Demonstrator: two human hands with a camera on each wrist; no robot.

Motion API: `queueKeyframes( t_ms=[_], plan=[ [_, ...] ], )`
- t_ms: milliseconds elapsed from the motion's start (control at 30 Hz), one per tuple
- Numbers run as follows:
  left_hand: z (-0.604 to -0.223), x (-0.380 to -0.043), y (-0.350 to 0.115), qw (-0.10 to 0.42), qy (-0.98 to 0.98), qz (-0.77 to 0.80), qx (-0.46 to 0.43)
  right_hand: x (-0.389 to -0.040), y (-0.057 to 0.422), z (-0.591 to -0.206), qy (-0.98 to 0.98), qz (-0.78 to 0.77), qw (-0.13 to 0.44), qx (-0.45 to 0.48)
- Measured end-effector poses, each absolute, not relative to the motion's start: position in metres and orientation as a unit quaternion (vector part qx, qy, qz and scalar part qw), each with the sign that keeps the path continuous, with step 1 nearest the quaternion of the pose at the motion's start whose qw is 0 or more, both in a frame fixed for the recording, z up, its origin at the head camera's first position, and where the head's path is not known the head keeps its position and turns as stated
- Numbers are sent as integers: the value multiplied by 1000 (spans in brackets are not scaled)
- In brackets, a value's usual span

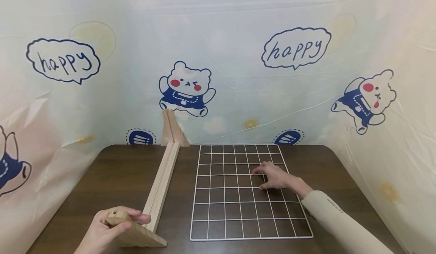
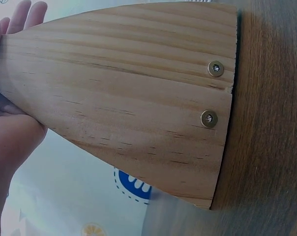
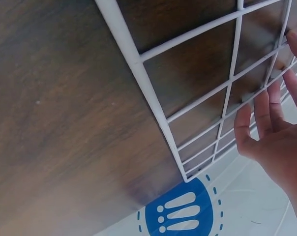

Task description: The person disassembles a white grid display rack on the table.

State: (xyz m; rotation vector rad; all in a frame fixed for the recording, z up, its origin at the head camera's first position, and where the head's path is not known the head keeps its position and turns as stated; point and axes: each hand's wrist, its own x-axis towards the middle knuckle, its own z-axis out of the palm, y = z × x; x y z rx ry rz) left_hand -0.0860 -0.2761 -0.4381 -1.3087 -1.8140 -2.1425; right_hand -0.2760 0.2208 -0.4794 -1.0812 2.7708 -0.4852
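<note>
My left hand grips the narrow top of a tapered wooden end board, which stands upright at the table's near left. In the left wrist view, two brass-coloured screws sit near its wide lower edge. A long grooved wooden bar runs from this board to a matching end board at the far side. To the right, a white wire grid panel lies flat. Above its right part is my right hand, thumb and fingers spread and loosely bent, fingertips at the wires.
Everything stands on a dark brown wooden table with rounded far corners. A pale printed curtain with bears and "happy" bubbles encloses the back and sides. The far end board stands right in front of it.
</note>
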Motion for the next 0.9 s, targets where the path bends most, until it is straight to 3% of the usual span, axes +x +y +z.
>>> queueKeyframes(
  t_ms=[400,900],
  plan=[
    [-444,-88,-276,19,-576,-694,-432,-271,210,-471,932,-149,94,-318],
    [-448,-93,-273,6,-551,-698,-457,-261,209,-472,940,-153,85,-294]
  ],
)
